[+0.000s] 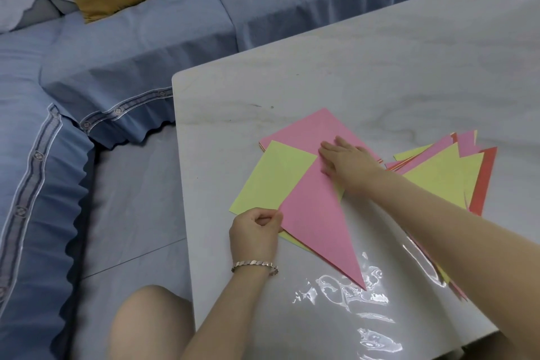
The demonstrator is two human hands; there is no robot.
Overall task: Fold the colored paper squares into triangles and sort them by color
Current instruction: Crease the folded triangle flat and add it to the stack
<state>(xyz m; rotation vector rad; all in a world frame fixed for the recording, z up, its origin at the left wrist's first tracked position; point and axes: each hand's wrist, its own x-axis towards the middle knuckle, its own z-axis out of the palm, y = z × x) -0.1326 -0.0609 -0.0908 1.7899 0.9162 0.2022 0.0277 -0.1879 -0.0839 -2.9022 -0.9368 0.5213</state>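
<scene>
Knee (140, 321) beside counter (380, 67). Left hand (254, 231) pinches pink triangle (315, 219) corner; right hand (347, 162) presses flat on its far end. Triangle lies over yellow sheet (271, 175), folded pile (444, 172) to the right.

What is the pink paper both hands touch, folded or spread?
Folded. The pink paper is a triangle; the right hand presses its upper corner flat, the left hand pinches its left corner.
</scene>
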